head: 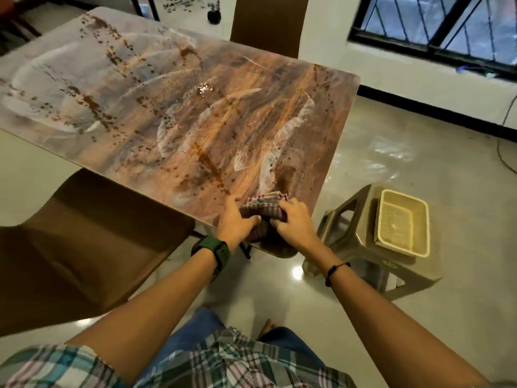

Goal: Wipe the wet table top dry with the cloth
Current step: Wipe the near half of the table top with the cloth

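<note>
Cloth (pixel 264 208) bunched at the counter's (pixel 173 113) near corner, both hands on it.
Left hand (pixel 235 222) and right hand (pixel 293 222) each curl round the cloth; right of them a basket (pixel 402 222) sits on a stool (pixel 361 219), nothing visible inside.

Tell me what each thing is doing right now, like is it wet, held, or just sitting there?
Table top: wet, streaked with wipe marks.
Checked cloth: bunched at the near table corner, gripped by both hands.
Left hand: gripping the cloth.
Right hand: gripping the cloth.
Cream basket: sitting on the plastic stool.
</note>
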`<action>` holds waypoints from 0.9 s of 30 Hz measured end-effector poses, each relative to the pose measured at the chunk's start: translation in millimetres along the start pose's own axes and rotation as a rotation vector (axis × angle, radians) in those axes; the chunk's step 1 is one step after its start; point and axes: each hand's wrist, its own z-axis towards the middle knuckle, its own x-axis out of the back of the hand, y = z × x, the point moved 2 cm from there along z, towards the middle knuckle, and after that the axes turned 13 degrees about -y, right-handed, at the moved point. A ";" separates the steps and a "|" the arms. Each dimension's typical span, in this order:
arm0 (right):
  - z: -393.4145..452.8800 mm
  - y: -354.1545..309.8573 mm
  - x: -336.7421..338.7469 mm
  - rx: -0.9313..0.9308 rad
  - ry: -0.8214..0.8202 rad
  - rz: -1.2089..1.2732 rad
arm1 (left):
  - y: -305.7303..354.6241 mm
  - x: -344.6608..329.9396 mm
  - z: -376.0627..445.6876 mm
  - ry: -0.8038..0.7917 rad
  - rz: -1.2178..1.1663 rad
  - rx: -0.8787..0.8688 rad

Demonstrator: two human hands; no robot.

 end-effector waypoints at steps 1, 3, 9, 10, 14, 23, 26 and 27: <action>-1.7 -0.1 3.6 0.011 -0.015 0.090 | -1.4 -0.1 -3.0 -0.004 -0.187 0.040; -8.9 -3.3 12.0 0.057 -0.052 0.240 | 0.4 0.3 -10.2 -0.056 -0.495 0.095; -29.1 -5.4 36.3 0.122 -0.203 0.550 | 39.2 8.5 -36.2 -0.244 -0.153 -0.180; -30.9 -6.1 42.4 0.163 -0.259 0.574 | 47.7 11.9 -39.3 -0.284 -0.037 -0.248; -25.9 -18.2 71.1 0.275 -0.300 0.353 | 69.2 28.6 -34.8 -0.335 -0.008 -0.456; 4.1 -58.8 127.7 0.467 0.235 0.111 | 89.4 62.0 4.1 -0.189 0.155 -0.678; 8.3 -58.3 114.2 0.621 0.365 -0.218 | 88.2 71.9 17.7 0.064 0.426 -0.886; 10.1 -53.5 102.9 0.630 0.339 -0.323 | 83.0 72.0 20.8 0.065 0.518 -0.921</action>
